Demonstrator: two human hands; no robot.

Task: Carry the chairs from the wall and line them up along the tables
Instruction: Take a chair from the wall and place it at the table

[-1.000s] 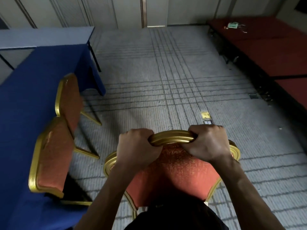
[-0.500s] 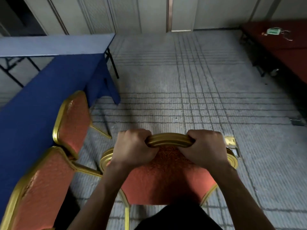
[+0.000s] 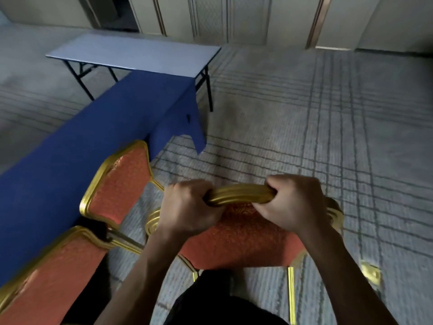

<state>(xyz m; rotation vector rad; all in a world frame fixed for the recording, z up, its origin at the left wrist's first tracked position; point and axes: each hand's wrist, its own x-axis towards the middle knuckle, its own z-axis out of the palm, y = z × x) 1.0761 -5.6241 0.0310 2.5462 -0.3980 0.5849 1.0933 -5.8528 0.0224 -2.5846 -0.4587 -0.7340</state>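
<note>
Closest in, the person's two bare forearms reach forward over dark clothing. The left hand (image 3: 187, 207) and right hand (image 3: 293, 202) sit side by side, a little apart. The fingers (image 3: 280, 184) of both are clenched round the gold top rail (image 3: 239, 195) of the held chair (image 3: 241, 240), knuckles up. Its red padded back slopes down below the fingers, and thin gold legs show beneath it; whether they touch the carpet (image 3: 316, 127) I cannot tell.

Left of the fingers and nearer the person, the near chair (image 3: 46, 282) stands right against the cloth of the blue tabletop (image 3: 65, 165). Just left of the left fingers is the second chair (image 3: 119, 186), the same red and gold, also drawn up against the blue cloth. These two stand in a row, close together. The held chair is just beside the second one, on its right, out on the carpet and apart from the cloth.

Right of the fingers and nearer, a small brass floor plate (image 3: 371, 274) is set in the carpet.

Beyond the fingers to the left, the blue cloth runs away to its corner and hangs there in a fold. Across its far end stands the bare tabletop (image 3: 136, 55), pale grey on black folding legs. Farthest off is the panelled wall (image 3: 234, 17).
</note>
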